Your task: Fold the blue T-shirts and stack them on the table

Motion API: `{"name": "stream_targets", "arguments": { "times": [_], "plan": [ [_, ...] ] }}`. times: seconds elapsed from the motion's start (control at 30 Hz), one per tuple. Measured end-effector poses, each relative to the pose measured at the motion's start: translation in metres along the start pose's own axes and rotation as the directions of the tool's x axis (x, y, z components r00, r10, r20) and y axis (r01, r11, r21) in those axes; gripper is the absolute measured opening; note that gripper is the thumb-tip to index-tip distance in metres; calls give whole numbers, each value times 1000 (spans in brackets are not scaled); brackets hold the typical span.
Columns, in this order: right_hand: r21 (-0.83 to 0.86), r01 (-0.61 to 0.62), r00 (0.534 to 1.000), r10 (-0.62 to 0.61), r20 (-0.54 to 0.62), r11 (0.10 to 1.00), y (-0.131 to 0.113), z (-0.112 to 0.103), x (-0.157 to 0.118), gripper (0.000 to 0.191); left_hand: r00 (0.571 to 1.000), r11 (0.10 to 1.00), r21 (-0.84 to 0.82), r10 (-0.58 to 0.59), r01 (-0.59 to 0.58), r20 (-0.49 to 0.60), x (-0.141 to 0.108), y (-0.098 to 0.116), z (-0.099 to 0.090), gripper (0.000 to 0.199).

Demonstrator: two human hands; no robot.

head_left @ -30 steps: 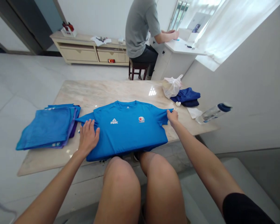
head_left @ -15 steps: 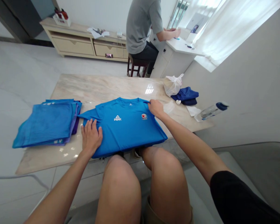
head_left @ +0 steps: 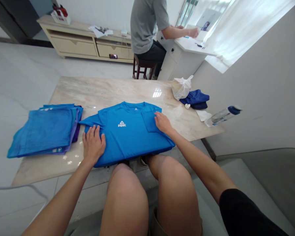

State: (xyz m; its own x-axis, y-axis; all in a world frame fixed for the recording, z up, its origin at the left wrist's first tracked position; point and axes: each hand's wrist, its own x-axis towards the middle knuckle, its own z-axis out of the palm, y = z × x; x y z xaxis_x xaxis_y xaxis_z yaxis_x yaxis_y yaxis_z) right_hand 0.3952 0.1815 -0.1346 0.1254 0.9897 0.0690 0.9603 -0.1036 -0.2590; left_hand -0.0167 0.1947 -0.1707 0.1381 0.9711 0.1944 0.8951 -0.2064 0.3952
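Left hand [head_left: 93,144], right hand [head_left: 163,123] on blue T-shirt [head_left: 127,131]

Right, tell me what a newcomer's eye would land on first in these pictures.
The bright blue PEAK T-shirt in the middle of the marble table stands out first, with the left hand and right hand resting on it. To its left lies a stack of folded blue shirts. Beyond the table, a person in a grey T-shirt sits at a white desk.

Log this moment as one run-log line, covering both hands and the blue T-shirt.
Left hand: flat on blue T-shirt | Right hand: on folded side flap | Rest: stacked folded blue shirts, beige marble table
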Motion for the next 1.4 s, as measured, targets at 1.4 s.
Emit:
{"name": "stream_targets", "arguments": {
  "times": [1.4],
  "plan": [
    [-83,-345,926,324,-195,935,84,31,-113,65,883,876,154,-467,456,42,81,-3,-30,55]
  ]
}}
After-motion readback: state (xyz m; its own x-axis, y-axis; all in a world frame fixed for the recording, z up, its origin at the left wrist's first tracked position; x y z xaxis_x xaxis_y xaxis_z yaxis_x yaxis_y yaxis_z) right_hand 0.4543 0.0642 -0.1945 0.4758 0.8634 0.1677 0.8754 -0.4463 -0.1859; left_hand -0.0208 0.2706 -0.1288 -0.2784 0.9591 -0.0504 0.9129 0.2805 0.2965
